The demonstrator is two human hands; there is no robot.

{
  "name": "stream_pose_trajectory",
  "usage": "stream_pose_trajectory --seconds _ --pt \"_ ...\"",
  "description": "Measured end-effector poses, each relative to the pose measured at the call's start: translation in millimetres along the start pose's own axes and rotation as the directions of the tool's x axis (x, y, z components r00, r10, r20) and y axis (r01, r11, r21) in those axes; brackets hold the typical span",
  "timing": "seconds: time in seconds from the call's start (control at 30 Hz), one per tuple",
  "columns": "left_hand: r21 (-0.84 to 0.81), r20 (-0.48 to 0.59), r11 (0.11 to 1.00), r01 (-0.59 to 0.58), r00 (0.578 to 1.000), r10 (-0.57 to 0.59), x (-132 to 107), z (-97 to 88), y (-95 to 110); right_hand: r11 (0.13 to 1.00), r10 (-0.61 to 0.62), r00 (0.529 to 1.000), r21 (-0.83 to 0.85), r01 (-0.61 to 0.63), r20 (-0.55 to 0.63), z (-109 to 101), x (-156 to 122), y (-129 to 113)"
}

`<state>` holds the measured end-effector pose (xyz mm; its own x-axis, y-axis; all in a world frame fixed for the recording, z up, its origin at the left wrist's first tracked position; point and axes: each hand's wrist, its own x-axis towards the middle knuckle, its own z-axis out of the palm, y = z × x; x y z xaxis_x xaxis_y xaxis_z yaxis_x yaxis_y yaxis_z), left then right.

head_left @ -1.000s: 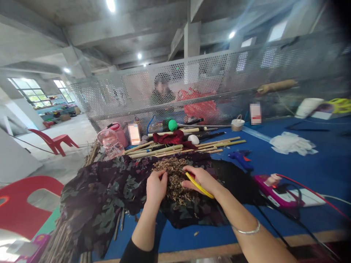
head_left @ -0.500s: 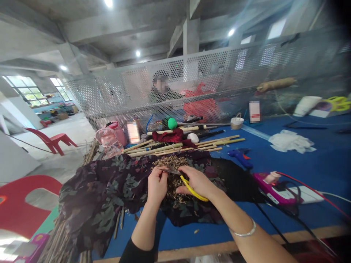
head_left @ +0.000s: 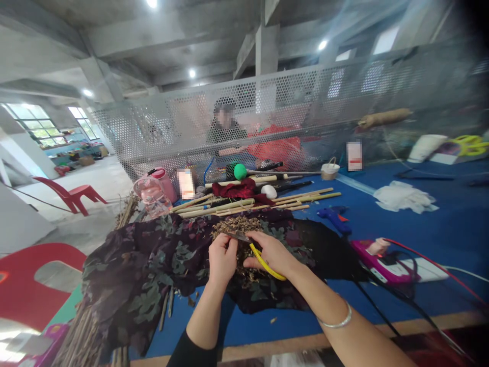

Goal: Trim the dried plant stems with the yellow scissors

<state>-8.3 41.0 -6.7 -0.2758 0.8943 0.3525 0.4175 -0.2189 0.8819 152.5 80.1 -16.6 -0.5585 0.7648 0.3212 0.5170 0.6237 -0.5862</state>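
Observation:
My right hand (head_left: 273, 253) is wrapped round yellow-handled scissors (head_left: 263, 261), whose dark blades point left. At the blade tips my left hand (head_left: 222, 255) has its thumb and fingers pinched together; whatever lies between them is too small to make out. Beneath both hands spreads a heap of small dried brown plant pieces (head_left: 239, 224). It rests on a dark floral cloth (head_left: 153, 260) draped over the blue table (head_left: 267, 326).
Thin sticks (head_left: 298, 200), a dark red cloth (head_left: 234, 189) and a green ball (head_left: 240, 171) lie beyond the heap. At right are a blue glue gun (head_left: 336, 220), a power strip (head_left: 385, 262) and white gloves (head_left: 405, 197). A person (head_left: 225, 127) sits behind the perforated screen (head_left: 164, 120).
My left hand has shifted slightly right, and the scissors have barely moved. Behind the screen, the person's forearm and the red bag have moved a little.

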Motion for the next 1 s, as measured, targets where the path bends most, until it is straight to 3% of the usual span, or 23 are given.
stream_pose_trajectory --seconds 0.23,0.47,1.0 --pt "-0.078 -0.015 0.997 0.018 1.000 -0.019 -3.8 4.4 1.9 1.000 -0.015 0.999 0.008 0.016 -0.035 3.1 -0.2 -3.8" --pt "-0.171 -0.015 0.977 0.126 0.991 -0.131 -6.7 9.1 2.3 0.998 -0.055 0.997 -0.021 0.054 -0.055 4.4 -0.1 -4.3" --pt "-0.067 -0.031 0.995 0.071 0.997 -0.073 -8.2 10.2 6.4 1.000 -0.006 0.998 -0.018 0.005 -0.061 1.8 -1.1 -10.7"
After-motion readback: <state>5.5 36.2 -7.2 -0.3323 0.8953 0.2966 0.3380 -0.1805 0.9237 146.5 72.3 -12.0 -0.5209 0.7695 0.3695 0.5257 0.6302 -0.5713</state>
